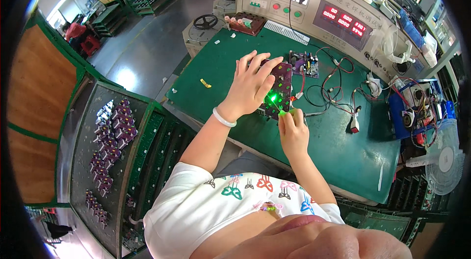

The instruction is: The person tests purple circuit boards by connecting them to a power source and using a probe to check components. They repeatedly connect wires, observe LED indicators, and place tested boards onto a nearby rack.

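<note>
On green mat (196, 99), inside near edge: purple circuit board (283, 75), green light (273, 97) glowing. Left hand (250, 85) half-spread over board's left side, underside grip hidden. Right hand (294, 134) closed round green tool (281, 112) at near end. Wide mat stretch leftward, yellow scrap (205, 83); cables (354, 109) crowd right.

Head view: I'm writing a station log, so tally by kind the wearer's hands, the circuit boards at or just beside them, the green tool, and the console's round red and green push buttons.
Hands: 2 (left hand, right hand)
Circuit boards: 2 (purple board, second board)
Green tool: 1
Red button: 1
Green buttons: 2
Total: 8
</note>
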The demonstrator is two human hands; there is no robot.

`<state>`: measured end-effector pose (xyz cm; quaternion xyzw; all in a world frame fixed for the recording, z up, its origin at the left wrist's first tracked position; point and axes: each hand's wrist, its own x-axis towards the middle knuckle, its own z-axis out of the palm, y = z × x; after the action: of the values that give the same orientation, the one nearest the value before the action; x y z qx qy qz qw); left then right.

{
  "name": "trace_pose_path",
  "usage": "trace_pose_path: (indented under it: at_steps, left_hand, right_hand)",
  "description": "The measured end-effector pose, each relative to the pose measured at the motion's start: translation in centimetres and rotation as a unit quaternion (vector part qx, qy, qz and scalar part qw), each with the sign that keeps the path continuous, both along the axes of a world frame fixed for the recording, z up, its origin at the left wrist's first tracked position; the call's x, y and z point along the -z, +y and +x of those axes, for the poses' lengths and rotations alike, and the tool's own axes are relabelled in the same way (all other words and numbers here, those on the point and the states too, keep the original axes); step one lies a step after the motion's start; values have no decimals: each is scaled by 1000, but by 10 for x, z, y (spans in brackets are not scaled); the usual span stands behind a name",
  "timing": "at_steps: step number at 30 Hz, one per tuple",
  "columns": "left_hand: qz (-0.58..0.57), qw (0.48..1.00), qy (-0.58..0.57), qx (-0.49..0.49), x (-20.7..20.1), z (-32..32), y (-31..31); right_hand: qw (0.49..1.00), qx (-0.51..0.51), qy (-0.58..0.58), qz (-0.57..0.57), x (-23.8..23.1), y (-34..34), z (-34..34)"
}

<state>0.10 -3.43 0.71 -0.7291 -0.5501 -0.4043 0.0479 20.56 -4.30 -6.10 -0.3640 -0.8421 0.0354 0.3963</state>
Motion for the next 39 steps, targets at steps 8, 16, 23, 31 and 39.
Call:
trace_pose_path:
  at_steps: [8,16,23,31,39]
  left_hand:
    - [2,1000,1,2,0,-1,0]
    - [2,1000,1,1,1,-2,0]
    - [2,1000,0,5,1,-2,0]
    - [2,1000,2,-2,1,-1,0]
    - [7,1000,4,-2,0,-1,0]
  right_hand:
    - [1000,0,-1,14,2,1,0]
    - [999,-2,-2,33,2,3,0]
    - [1000,0,2,6,0,0,0]
    - [1000,0,1,7,-1,0,0]
    - [1000,3,-3,7,0,0,0]
